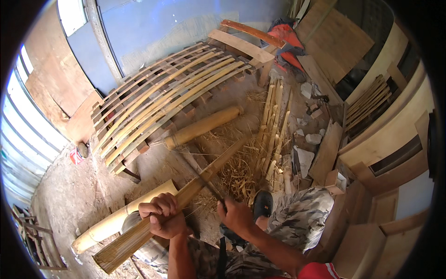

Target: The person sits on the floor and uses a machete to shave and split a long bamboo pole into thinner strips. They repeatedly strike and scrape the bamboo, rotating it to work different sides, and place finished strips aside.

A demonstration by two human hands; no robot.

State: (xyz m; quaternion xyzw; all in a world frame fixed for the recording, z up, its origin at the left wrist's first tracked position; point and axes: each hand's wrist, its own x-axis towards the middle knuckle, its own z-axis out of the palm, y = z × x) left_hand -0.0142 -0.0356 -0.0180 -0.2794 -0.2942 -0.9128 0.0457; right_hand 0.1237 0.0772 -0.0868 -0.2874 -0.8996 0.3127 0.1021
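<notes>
My left hand (163, 216) is closed round a long split length of bamboo (121, 246), which slants from the lower left up toward the middle of the floor. In my right hand (236, 217) is the handle of a long-bladed knife (211, 187). Its blade lies across the bamboo, beyond my left hand, pointing up and to the left. Under and left of the held piece rests a thick bamboo pole (104, 229). Another bamboo pole (206, 126) lies farther off. Thin curled shavings (234, 174) are heaped beyond my right hand.
A bundle of split bamboo strips (275, 128) lies right of the shavings. Behind stands a low rack of bamboo slats (169, 95) on blocks. Broken rubble (306, 160) and boards (327, 153) line the right side, near wooden furniture frames (385, 135). A red can (76, 156) sits at the left.
</notes>
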